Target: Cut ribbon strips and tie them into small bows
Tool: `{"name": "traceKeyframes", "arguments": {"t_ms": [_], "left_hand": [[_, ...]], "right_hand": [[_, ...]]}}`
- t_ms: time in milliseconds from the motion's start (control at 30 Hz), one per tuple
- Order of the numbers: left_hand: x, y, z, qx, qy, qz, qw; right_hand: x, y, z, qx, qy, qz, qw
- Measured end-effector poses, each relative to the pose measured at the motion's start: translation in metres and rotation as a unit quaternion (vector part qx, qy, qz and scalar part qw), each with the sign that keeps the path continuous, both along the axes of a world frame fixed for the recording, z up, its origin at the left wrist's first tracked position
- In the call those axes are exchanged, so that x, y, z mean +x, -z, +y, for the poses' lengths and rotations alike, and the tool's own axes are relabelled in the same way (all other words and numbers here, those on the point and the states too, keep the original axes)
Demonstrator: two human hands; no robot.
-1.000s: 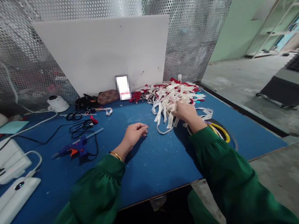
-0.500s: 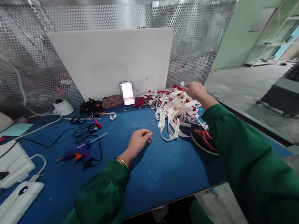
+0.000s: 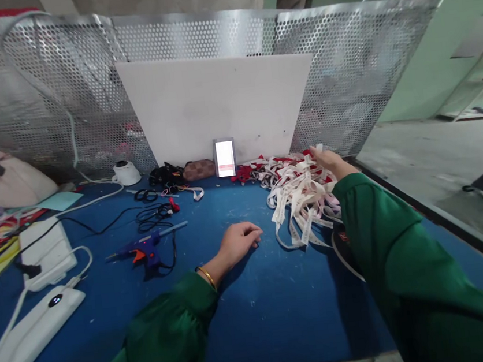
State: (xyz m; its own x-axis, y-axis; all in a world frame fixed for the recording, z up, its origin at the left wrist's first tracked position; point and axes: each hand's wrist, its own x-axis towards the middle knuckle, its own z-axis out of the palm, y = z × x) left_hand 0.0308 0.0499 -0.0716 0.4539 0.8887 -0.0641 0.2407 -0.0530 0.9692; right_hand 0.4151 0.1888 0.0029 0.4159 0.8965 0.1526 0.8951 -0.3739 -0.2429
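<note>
My left hand point(image 3: 242, 243) rests on the blue tabletop near the middle. Its thumb and fingers are pressed together, and nothing shows between them. Stretched to the far right, my right hand point(image 3: 331, 161) is at the back edge of a tangled pile of white and red ribbons point(image 3: 304, 194). Its fingertips are close together among the ribbons there; what they pinch is too small to make out. Beneath my right forearm, a round dark dish with a pale rim point(image 3: 344, 253) is mostly hidden by the sleeve.
A blue glue gun point(image 3: 145, 253) lies left of my left hand, with black scissors point(image 3: 145, 196) and cables behind it. White power blocks point(image 3: 36, 332) lie at left. A lit phone point(image 3: 225, 158) stands against a white board point(image 3: 216, 108), beside a checkered pouch point(image 3: 199, 169).
The view has swung left, showing more of a pale bag and coloured strands. My left hand stays on the table. My right hand remains at the back of the ribbon pile, its fingers shifted slightly.
</note>
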Motion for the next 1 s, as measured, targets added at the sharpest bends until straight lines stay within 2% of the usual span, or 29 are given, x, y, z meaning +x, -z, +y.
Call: {"name": "traceKeyframes", "arguments": {"t_ms": [133,233,300,333,400,467,500,533,567,633,667,733,833,1000], "left_hand": [[0.000,-0.001,0.000,-0.001,-0.001,-0.004,1.000],[0.001,-0.006,-0.002,-0.021,-0.004,-0.022,1.000],[0.001,-0.011,-0.002,-0.035,-0.015,-0.052,0.998],[0.001,-0.015,-0.002,-0.033,-0.026,-0.074,0.996],[-0.001,-0.024,0.000,-0.010,-0.082,-0.128,0.988],[-0.005,-0.034,0.004,0.031,-0.142,-0.171,0.975],[-0.008,-0.040,0.005,0.048,-0.166,-0.187,0.967],[-0.012,-0.046,0.007,0.062,-0.180,-0.201,0.961],[-0.015,-0.052,0.007,0.073,-0.186,-0.215,0.956],[-0.021,-0.061,0.006,0.074,-0.160,-0.241,0.954],[-0.023,-0.065,0.004,0.064,-0.128,-0.255,0.956],[-0.024,-0.070,0.000,0.036,-0.049,-0.269,0.961],[-0.020,-0.068,-0.007,-0.046,0.041,-0.258,0.964],[-0.017,-0.056,-0.011,-0.097,0.046,-0.179,0.978]], "right_hand": [[-0.006,-0.006,-0.011,0.023,0.060,0.004,0.998],[-0.022,-0.031,-0.024,0.173,0.105,-0.011,0.979],[-0.043,-0.053,-0.040,0.290,0.096,-0.001,0.952],[-0.057,-0.065,-0.050,0.333,0.078,0.021,0.940],[-0.092,-0.084,-0.078,0.371,-0.010,0.094,0.924],[-0.130,-0.094,-0.112,0.338,-0.131,0.204,0.910],[-0.148,-0.094,-0.130,0.298,-0.196,0.278,0.892],[-0.165,-0.093,-0.146,0.234,-0.268,0.355,0.864],[-0.180,-0.089,-0.161,0.170,-0.331,0.425,0.825],[-0.204,-0.076,-0.182,0.100,-0.376,0.534,0.750],[-0.213,-0.068,-0.188,0.089,-0.369,0.568,0.730],[-0.224,-0.053,-0.194,0.090,-0.338,0.602,0.718],[-0.226,-0.032,-0.190,0.097,-0.297,0.616,0.723],[-0.213,-0.011,-0.176,0.123,-0.255,0.629,0.724]]}}
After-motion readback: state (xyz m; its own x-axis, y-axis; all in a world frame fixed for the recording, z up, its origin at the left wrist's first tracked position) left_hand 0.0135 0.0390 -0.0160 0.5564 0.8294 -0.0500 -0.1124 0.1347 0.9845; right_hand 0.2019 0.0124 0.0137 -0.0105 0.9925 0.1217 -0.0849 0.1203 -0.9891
